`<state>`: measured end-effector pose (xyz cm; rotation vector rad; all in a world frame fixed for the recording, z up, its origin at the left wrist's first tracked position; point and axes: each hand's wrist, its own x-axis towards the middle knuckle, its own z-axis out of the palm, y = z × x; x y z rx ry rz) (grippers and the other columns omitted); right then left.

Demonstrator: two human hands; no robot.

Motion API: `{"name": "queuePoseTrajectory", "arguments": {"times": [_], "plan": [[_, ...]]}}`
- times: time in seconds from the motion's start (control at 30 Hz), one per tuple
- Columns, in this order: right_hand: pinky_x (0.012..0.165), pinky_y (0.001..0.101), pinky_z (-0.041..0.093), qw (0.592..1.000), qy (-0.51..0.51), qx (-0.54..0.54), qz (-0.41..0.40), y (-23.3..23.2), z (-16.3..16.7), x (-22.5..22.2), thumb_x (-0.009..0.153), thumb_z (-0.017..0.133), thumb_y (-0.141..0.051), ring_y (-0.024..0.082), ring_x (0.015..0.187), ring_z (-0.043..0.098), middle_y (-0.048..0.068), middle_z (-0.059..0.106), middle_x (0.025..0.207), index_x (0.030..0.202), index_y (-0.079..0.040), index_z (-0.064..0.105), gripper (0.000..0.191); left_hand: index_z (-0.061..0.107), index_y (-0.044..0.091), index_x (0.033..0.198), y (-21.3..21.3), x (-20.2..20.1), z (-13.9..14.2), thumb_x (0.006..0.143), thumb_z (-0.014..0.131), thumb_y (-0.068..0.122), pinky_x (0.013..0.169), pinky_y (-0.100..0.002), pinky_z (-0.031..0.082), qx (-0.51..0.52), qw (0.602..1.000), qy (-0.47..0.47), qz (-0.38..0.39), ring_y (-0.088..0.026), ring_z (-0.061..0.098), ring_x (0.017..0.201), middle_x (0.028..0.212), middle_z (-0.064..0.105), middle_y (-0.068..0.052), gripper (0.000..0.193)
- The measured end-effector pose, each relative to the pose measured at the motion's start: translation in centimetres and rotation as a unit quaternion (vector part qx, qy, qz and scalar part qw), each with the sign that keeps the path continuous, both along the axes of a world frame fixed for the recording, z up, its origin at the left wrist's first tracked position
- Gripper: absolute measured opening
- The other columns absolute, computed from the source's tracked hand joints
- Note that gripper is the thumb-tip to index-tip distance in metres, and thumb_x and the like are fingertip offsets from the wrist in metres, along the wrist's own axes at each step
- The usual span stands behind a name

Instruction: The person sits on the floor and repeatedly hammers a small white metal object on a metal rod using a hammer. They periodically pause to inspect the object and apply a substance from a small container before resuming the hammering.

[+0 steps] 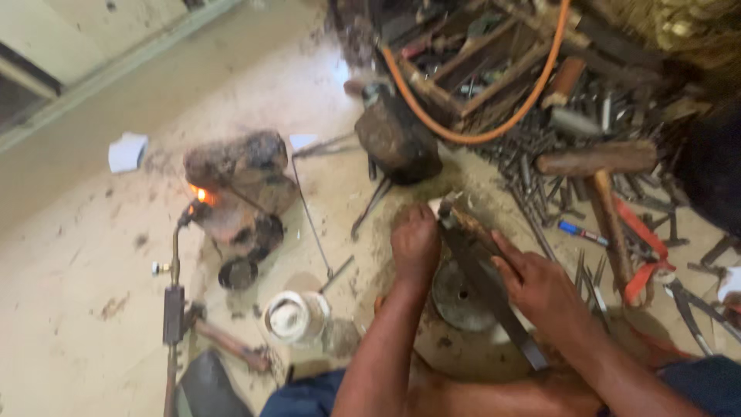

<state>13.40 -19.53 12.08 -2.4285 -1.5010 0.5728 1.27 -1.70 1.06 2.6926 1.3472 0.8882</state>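
Grip: right hand (540,287) clasps long file (486,270); left hand (415,243) fisted beside its tip.

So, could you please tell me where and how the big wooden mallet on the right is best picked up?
Probably by the wooden handle, about halfway down, coming from above with the right hand, which is nearer. The handle is long and slim and lies flat, pointing toward the person, while the mallet's head is thick and bedded among metal rods. An orange strap lies beside the handle's lower end.

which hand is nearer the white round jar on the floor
Left. The left hand is just up and right of the white round jar; the right hand lies farther right, gripping a long dark metal file.
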Motion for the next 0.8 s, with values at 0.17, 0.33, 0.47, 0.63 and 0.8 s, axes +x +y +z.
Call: {"name": "queuePoseTrajectory", "arguments": {"times": [0.17,0.33,0.47,0.63,0.8], "plan": [[0.065,0.0444,0.052,0.962,0.029,0.266,-0.052,-0.1,0.1,-0.2,0.099,0.061,-0.026,0.03,0.071,0.066,0.019,0.067,0.085,0.146,-0.016,0.059,0.048,0.066,-0.003,0.106,-0.2,0.3,-0.1,0.082,0.061,0.002,0.072,-0.046,0.056,-0.018,0.999,-0.043,-0.011,-0.036,0.068,0.09,0.098,0.067,-0.018,0.026],[0.078,0.0456,0.054,0.994,-0.038,0.105,-0.017,-0.2,-0.9,0.4,0.096,0.062,-0.035,0.037,0.087,0.069,0.019,0.07,0.094,0.147,-0.026,0.058,0.052,0.067,0.0,0.1,-0.1,0.5,0.3,0.085,0.061,0.006,0.075,-0.048,0.055,-0.01,0.999,-0.034,0.004,-0.037,0.067,0.087,0.091,0.067,-0.017,0.017],[0.083,0.046,0.054,0.982,0.027,0.161,-0.094,-1.4,-1.9,2.1,0.096,0.063,-0.034,0.041,0.101,0.068,0.02,0.071,0.111,0.145,-0.027,0.062,0.05,0.07,0.002,0.097,0.4,0.0,1.8,0.09,0.06,0.006,0.073,-0.052,0.053,-0.101,0.989,-0.094,0.049,-0.04,0.067,0.086,0.096,0.07,-0.02,0.013],[0.091,0.04,0.059,0.997,-0.054,-0.047,0.005,-2.8,-3.0,5.4,0.089,0.07,-0.045,0.028,0.103,0.074,0.007,0.077,0.106,0.139,-0.039,0.063,0.05,0.074,0.005,0.111,0.5,-3.4,3.5,0.085,0.062,0.011,0.073,-0.049,0.055,-0.234,0.926,-0.264,0.131,-0.04,0.072,0.079,0.088,0.074,-0.023,0.029],[0.087,0.0322,0.062,0.973,-0.1,-0.182,0.1,-2.3,-4.0,7.5,0.091,0.068,-0.051,0.017,0.092,0.079,-0.001,0.08,0.097,0.136,-0.043,0.066,0.047,0.067,0.001,0.131,-4.6,-8.9,4.3,0.086,0.06,-0.002,0.063,-0.033,0.062,-0.481,0.707,-0.513,0.08,-0.022,0.077,0.075,0.095,0.078,-0.013,0.046]]}}
